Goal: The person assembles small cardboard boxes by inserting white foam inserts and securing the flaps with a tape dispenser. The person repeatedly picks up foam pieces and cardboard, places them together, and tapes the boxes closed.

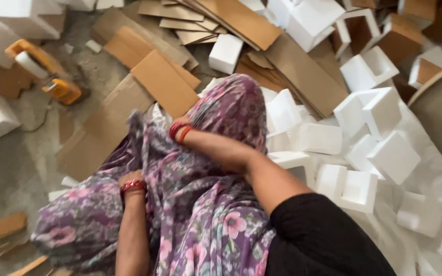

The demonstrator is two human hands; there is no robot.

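Head view, looking steeply down, blurred by motion. Purple floral draped cloth [216,204] across lap and knees, filling the middle of the frame, its folds running lengthwise away from the body toward the raised knee. Left hand [131,179], red bangle at the wrist, sunk into the cloth; fingers buried in a fold, so cannot tell how far closed or whether gripping. Right hand [180,128], red and orange bangles at the wrist, reaching across to the left and forward, likewise hidden under a bunched ridge of the same cloth; opening of the fingers not visible, grip only likely. Black sleeve [323,240] on the right upper arm, at the bottom edge.

Cloth directly under and around both sets of fingers, touching both; right hand farther out along the fold, left hand nearer the body and lower. Bunched ridge of cloth between the two hands, roughly on a line from one wrist to the other.

To the right of the right fingers, well apart: heap of white foam corner blocks [369,148] on a white sheet [436,174]. Beyond the fingers, farther from the body: flat brown cardboard sheets [164,82], overlapping on the grey floor [6,168]. Far left of the fingers: orange tape dispenser [42,69] lying on the floor.
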